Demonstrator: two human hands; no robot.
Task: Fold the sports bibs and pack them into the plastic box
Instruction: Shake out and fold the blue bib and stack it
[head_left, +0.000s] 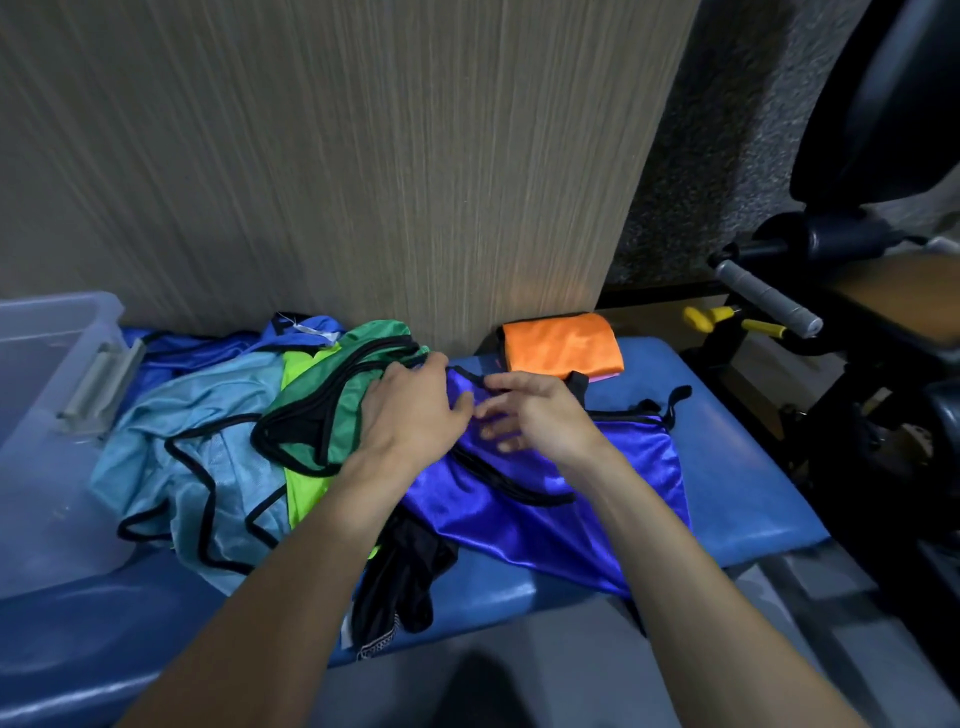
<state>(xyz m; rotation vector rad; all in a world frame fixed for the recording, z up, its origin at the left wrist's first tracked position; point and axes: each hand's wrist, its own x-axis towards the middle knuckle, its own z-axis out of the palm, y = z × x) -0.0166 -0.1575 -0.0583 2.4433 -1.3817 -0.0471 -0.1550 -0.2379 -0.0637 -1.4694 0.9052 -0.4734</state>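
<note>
Purple bib (561, 499) under both hands (410, 410) (540, 415) — on bench (727, 467).

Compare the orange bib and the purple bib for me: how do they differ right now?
The orange bib is folded into a compact rectangle; the purple bib lies spread and wrinkled. The orange one sits untouched by the wall; the purple one is under the right hand. Both rest on the blue bench.
</note>
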